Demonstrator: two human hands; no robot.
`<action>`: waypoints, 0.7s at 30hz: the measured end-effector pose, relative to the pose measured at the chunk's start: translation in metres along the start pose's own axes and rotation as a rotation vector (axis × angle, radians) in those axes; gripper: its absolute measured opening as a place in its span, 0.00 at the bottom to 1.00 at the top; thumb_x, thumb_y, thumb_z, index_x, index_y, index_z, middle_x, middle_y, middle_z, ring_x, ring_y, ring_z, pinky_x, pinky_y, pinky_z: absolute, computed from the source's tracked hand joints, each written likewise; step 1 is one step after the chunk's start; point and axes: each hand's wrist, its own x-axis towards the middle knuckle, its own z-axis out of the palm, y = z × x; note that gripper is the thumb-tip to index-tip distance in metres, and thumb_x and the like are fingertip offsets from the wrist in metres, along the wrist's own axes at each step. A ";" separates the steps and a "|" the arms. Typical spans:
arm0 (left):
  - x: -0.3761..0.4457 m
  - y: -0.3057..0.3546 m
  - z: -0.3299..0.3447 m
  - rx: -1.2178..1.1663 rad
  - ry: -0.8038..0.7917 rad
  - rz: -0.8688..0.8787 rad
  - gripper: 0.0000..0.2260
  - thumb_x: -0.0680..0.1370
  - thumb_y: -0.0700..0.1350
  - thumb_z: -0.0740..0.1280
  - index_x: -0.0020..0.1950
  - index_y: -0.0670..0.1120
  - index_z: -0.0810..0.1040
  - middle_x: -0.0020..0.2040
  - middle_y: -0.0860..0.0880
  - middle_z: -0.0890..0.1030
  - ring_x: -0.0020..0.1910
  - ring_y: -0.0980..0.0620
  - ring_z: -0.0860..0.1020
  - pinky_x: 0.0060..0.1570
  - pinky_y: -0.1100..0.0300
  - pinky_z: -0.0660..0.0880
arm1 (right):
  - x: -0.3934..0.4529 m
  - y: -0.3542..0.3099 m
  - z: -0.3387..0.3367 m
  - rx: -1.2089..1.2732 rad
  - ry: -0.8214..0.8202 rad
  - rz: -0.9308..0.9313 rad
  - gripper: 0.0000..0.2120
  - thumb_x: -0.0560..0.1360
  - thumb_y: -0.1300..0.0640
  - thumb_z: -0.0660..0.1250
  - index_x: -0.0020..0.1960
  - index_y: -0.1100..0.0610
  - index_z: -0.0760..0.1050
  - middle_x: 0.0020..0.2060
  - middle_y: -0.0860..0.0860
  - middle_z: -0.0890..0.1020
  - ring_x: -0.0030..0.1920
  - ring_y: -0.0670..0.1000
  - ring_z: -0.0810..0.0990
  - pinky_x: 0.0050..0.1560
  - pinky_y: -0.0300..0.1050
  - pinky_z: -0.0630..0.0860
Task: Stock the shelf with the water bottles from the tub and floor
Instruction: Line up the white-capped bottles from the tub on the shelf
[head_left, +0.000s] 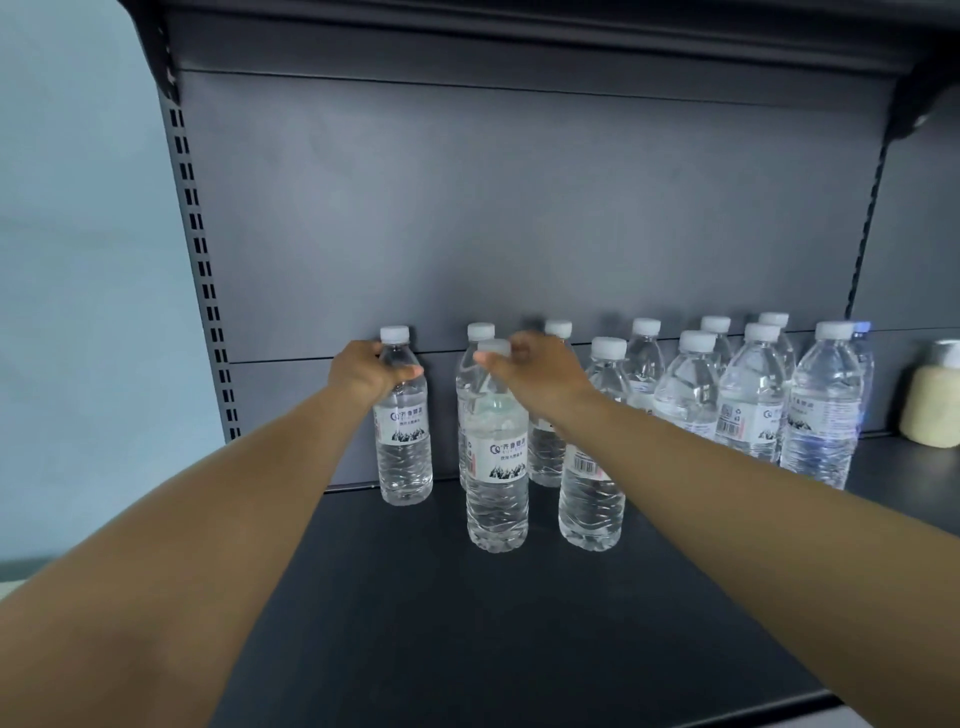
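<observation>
Several clear water bottles with white caps stand upright on a dark shelf (415, 597). My left hand (366, 371) grips the shoulder of the leftmost bottle (404, 441), which stands against the back panel. My right hand (535, 371) is wrapped around the neck of a front bottle (496, 467) that stands a little forward of the back row. Another front bottle (592, 488) stands just right of it, partly behind my right forearm. More bottles (753, 395) crowd the shelf's right side in two rows.
The shelf's dark back panel (519, 208) rises behind the bottles, with a slotted upright (200, 260) at the left. A jar of pale grains (932, 400) stands at the far right. Bare shelf surface lies in front of the bottles.
</observation>
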 end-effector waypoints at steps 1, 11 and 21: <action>-0.001 0.000 0.001 0.025 0.008 0.010 0.19 0.70 0.47 0.74 0.58 0.42 0.78 0.56 0.44 0.80 0.53 0.44 0.78 0.54 0.57 0.72 | 0.000 -0.004 -0.009 -0.019 0.007 -0.027 0.21 0.74 0.48 0.67 0.59 0.62 0.74 0.55 0.55 0.80 0.55 0.54 0.78 0.56 0.47 0.73; -0.036 0.001 -0.001 -0.027 0.033 0.001 0.23 0.72 0.46 0.73 0.64 0.40 0.74 0.62 0.40 0.77 0.61 0.41 0.75 0.61 0.53 0.69 | -0.012 0.031 -0.073 -0.001 0.162 -0.052 0.33 0.69 0.55 0.75 0.69 0.55 0.64 0.65 0.52 0.72 0.62 0.49 0.72 0.56 0.38 0.69; -0.108 0.009 0.020 -0.308 -0.260 0.072 0.35 0.69 0.35 0.73 0.72 0.51 0.64 0.64 0.48 0.71 0.62 0.50 0.72 0.58 0.58 0.68 | -0.032 0.070 -0.055 0.136 0.039 0.162 0.37 0.69 0.58 0.74 0.72 0.56 0.59 0.69 0.53 0.68 0.64 0.54 0.71 0.54 0.41 0.66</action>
